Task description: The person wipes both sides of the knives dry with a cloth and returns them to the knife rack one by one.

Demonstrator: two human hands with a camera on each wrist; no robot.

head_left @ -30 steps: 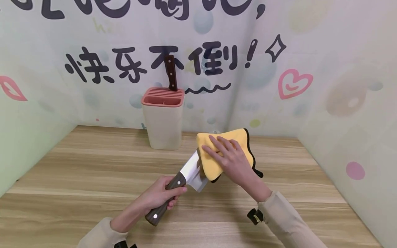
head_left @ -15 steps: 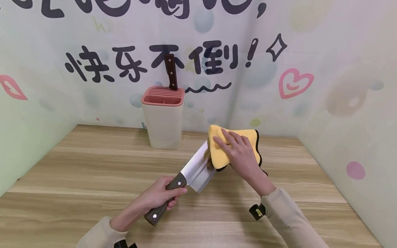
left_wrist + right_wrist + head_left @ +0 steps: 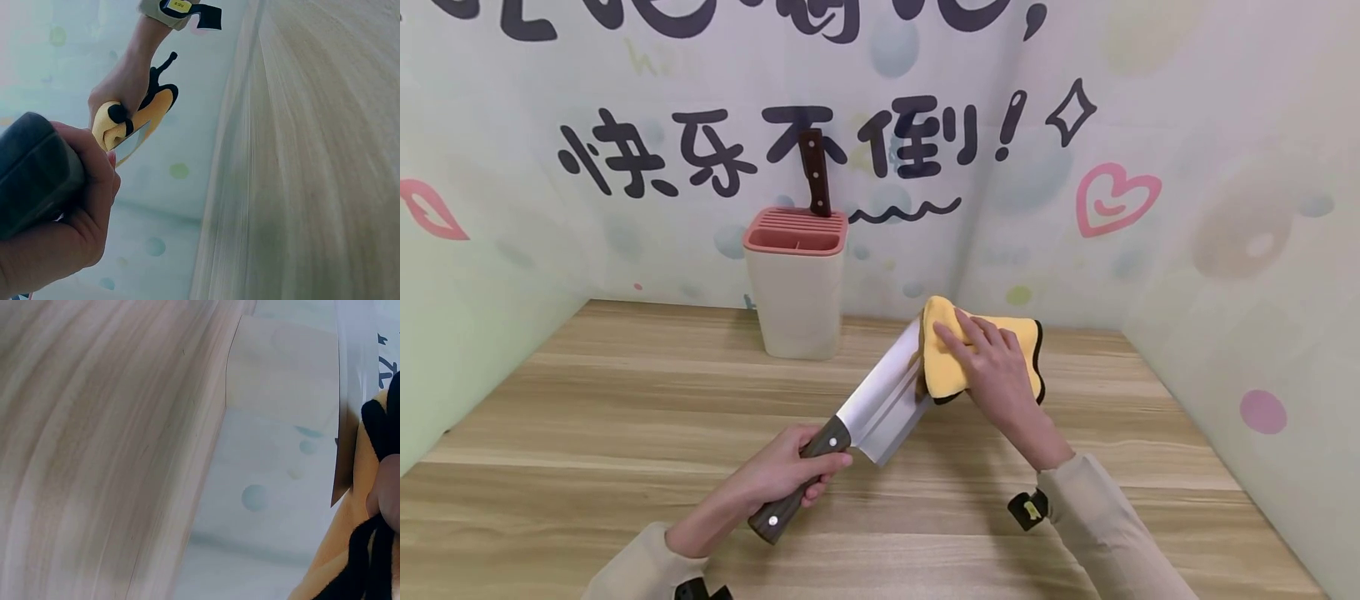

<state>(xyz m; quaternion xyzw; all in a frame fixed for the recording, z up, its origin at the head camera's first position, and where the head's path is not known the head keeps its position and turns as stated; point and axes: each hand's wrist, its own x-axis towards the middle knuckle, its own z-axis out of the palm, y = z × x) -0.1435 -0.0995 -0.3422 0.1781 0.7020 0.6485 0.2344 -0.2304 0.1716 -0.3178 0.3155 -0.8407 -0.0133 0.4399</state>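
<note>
Gripping on the left here, with the left hand [image 3: 786, 471] curled round the riveted dark-brown wooden handle [image 3: 778, 510] of a broad silver steel cleaver [image 3: 883, 408]. Held aslant above the light wood-grain tabletop [image 3: 625, 433], apart from the white plastic holder with the pink slotted lid [image 3: 797, 308]. Over now to the right hand [image 3: 1000, 379], pinching a yellow plush cloth with black trim [image 3: 947, 371] across the cleaver's far end. Seemingly at work on a wipe! Best played like this: hold the handle dead steady, press flat, stroke outward from handle to tip, and mind the cutting edge, probably on the lower right. Keep a thick fold between skin and steel.
</note>
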